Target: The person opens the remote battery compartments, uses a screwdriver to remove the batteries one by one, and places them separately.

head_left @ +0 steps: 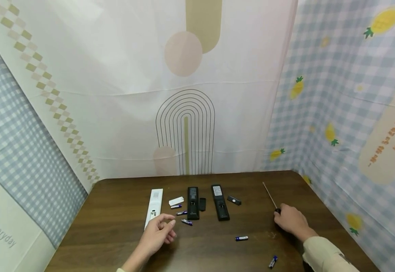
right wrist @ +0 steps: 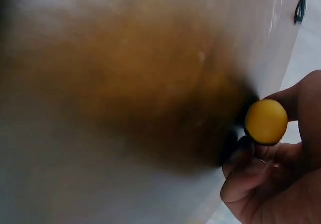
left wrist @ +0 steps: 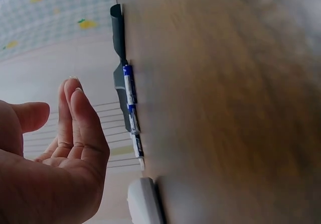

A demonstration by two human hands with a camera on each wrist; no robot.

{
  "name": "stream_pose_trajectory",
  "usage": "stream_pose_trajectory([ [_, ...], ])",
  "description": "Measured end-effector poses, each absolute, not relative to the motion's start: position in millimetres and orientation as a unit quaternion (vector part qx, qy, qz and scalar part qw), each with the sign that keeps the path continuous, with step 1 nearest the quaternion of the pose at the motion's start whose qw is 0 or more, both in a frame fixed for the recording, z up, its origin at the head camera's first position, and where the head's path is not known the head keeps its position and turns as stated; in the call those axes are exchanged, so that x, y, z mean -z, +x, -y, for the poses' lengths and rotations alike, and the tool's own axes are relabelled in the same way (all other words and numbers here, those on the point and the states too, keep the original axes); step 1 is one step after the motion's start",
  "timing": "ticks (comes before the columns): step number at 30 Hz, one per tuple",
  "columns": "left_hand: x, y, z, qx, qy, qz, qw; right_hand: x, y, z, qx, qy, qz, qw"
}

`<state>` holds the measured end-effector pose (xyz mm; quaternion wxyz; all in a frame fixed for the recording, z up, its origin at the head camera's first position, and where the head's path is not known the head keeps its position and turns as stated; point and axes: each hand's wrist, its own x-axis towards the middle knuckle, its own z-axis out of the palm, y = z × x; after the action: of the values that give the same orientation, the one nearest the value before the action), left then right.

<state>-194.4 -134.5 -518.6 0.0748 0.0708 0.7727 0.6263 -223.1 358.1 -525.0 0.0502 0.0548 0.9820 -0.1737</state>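
My right hand (head_left: 292, 220) grips a screwdriver (head_left: 270, 195) on the table's right side, its thin shaft pointing to the far edge. In the right wrist view the yellow butt of the screwdriver handle (right wrist: 266, 122) shows between finger and thumb. My left hand (head_left: 156, 234) hovers with loosely bent fingers and holds nothing. It is nearest the white remote control (head_left: 155, 200), which lies face down and whose near end it partly hides. Right of this hand lie several batteries, one (head_left: 187, 222) close to the fingertips.
Two black remote controls, one in the middle (head_left: 193, 204) and one further right (head_left: 220, 202), lie face down. Loose covers, white (head_left: 176, 201) and black (head_left: 202, 204), lie beside them, with another dark cover (head_left: 234, 200). Separate batteries lie nearer, one central (head_left: 241, 238) and one lower right (head_left: 273, 262).
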Motion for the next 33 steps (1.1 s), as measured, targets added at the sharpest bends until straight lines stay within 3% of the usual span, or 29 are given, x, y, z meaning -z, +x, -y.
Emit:
stream_pose_trajectory([
  [11, 520, -188, 152, -0.636, 0.051, -0.766, 0.077, 525, -247, -374, 0.232, 0.066, -0.965, 0.106],
  [23, 518, -187, 157, -0.627, 0.059, -0.774, 0.067, 533, -257, -390, 0.225, 0.068, -0.967, 0.101],
  [33, 516, -180, 152, -0.605, 0.062, -0.792, 0.046, 509, -240, -390, 0.132, 0.059, -0.987, 0.071],
])
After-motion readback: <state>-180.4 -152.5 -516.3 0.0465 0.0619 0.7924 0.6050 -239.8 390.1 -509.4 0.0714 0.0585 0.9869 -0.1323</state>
